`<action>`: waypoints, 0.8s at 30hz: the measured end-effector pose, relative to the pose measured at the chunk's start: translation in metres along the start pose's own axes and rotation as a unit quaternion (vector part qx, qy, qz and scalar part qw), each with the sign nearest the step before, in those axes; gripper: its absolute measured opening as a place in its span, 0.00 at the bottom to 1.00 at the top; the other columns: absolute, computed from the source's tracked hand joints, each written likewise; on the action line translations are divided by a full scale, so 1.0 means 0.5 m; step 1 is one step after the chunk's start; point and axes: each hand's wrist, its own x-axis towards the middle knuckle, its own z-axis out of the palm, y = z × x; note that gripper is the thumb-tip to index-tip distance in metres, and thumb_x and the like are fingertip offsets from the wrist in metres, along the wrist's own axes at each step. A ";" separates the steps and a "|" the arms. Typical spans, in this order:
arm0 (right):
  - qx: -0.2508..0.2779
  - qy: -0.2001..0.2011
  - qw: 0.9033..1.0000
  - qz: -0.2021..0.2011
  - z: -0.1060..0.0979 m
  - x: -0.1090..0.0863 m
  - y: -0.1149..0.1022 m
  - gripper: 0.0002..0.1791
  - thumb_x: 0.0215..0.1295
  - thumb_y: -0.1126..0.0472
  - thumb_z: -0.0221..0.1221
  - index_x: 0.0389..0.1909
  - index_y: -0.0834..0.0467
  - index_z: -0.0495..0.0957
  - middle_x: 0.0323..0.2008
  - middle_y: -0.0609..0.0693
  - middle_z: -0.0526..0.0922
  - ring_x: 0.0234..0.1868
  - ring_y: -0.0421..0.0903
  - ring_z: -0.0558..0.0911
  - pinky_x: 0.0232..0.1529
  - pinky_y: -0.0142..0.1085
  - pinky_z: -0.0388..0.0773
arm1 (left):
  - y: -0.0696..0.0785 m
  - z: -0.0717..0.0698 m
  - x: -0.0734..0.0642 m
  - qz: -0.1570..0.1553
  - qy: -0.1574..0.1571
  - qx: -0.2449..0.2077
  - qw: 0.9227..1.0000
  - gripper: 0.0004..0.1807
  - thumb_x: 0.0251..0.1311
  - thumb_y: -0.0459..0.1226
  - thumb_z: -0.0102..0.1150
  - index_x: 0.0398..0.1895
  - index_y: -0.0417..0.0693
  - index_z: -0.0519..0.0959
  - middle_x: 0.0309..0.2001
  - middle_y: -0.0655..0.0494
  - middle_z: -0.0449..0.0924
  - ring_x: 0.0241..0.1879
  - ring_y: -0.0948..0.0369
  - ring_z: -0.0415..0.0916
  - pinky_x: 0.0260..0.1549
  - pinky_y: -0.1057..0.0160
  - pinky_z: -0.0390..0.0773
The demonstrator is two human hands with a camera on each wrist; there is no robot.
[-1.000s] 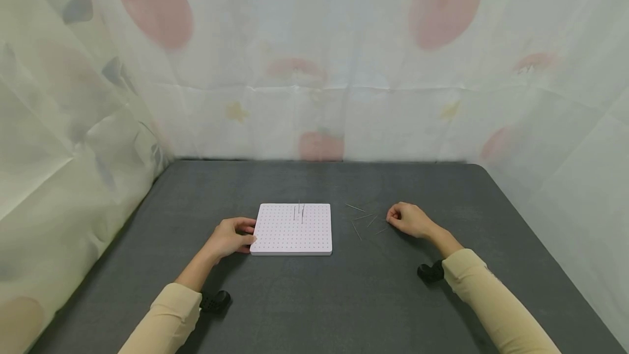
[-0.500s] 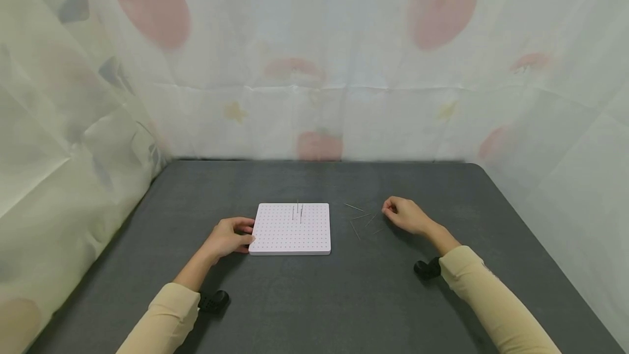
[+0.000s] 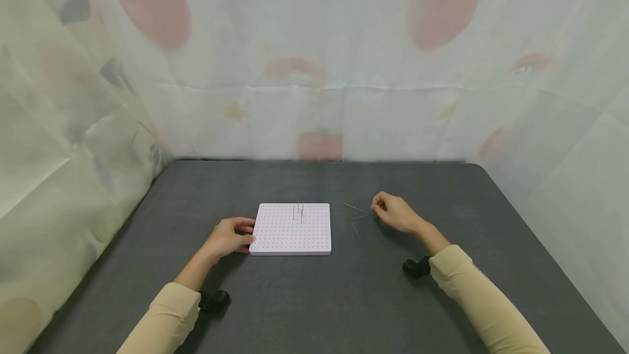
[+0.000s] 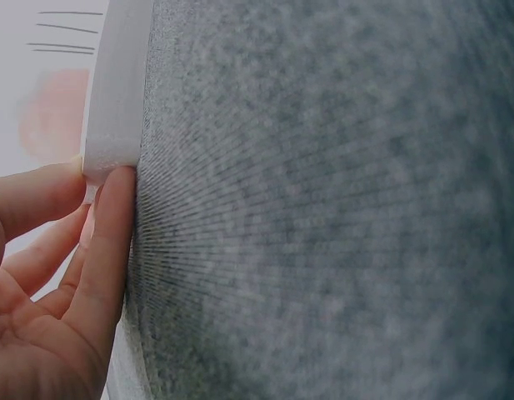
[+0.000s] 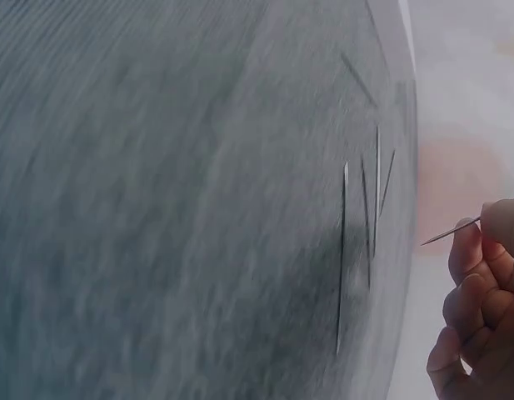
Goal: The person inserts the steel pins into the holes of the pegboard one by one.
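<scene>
My left hand [image 3: 227, 240] holds the near-left edge of a white board [image 3: 292, 242] dotted with rows of small holes. In the left wrist view, the thumb [image 4: 42, 197] lies on the board's top corner and a finger [image 4: 111, 242] touches its side. Several thin needles [image 3: 302, 216] stand upright in the far half of the board. To the board's right, my right hand [image 3: 397, 213] is raised over the table, pinching a needle [image 5: 453, 231] between thumb and forefinger. Its pointed end sticks out past the fingertips. Several loose needles [image 3: 356, 231] lie beneath and left of that hand.
The dark grey table [image 3: 304, 305] is bounded by a printed curtain [image 3: 314, 116] at the back, with more cloth [image 3: 83, 179] along the left and right sides. Each wrist carries a black camera [image 3: 214, 301].
My right hand has shifted left and slightly farther back with its needle. A needle lying below its fingertips earlier no longer shows there. My left hand and the board stay put.
</scene>
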 end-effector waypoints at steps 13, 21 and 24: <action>0.041 0.009 0.999 -0.007 0.031 0.029 -0.048 0.06 0.73 0.63 0.51 0.43 0.61 0.73 0.30 0.52 0.77 0.22 0.39 0.67 0.24 0.29 0.65 | -0.001 0.000 -0.001 0.000 0.000 0.002 1.000 0.26 0.59 0.28 0.63 0.62 0.34 0.73 0.51 0.37 0.78 0.34 0.60 0.82 0.33 0.59 0.88; 0.061 0.024 0.998 -0.022 0.052 0.045 -0.075 0.02 0.70 0.64 0.52 0.41 0.57 0.71 0.30 0.50 0.77 0.26 0.39 0.69 0.26 0.29 0.67 | -0.001 0.001 0.000 0.004 0.004 0.000 1.000 0.26 0.58 0.27 0.63 0.62 0.33 0.73 0.51 0.37 0.78 0.34 0.60 0.82 0.33 0.59 0.88; 0.070 0.025 0.997 -0.019 0.060 0.049 -0.088 0.02 0.69 0.64 0.53 0.41 0.56 0.71 0.31 0.50 0.77 0.28 0.40 0.69 0.28 0.30 0.66 | -0.001 0.001 0.000 0.005 0.004 0.000 1.000 0.26 0.58 0.27 0.63 0.62 0.33 0.73 0.51 0.37 0.78 0.34 0.60 0.82 0.33 0.59 0.88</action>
